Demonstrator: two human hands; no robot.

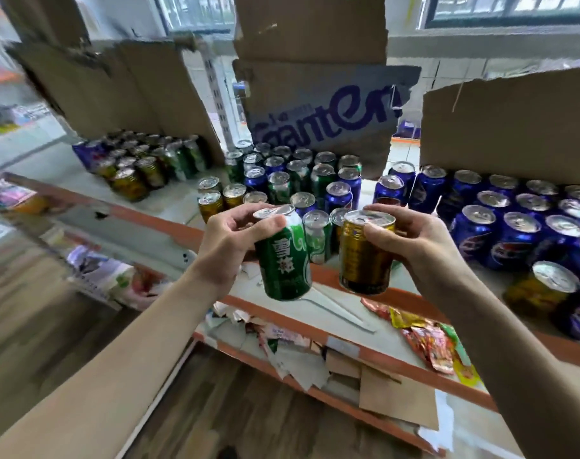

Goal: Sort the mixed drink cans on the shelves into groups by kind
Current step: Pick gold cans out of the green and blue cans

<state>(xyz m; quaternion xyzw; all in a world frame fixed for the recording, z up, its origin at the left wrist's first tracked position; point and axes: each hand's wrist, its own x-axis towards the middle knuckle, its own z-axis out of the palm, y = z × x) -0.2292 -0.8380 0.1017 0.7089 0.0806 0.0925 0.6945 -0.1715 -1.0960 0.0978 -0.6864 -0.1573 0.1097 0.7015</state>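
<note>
1. Cardboard (321, 120) at the back edge of the shelf (156, 223): purple print reads "ganten".
2. Green can (283, 260): white Chinese characters down its side, silver top. It is tilted, the top leaning left. The left hand (229, 246) grips its upper part, thumb and fingers curled round it, above the shelf's front edge.
3. Gold can (364, 256): dark lettering, too blurred to read. It is near upright. The right hand (417, 240) grips it by rim and side, just beside the green can and not touching it.
4. Blue cans (513, 233): round red-white-blue emblem, massed at the shelf's right end.
5. Mixed cans (301, 180) mid-shelf: green, blue and gold together.
</note>
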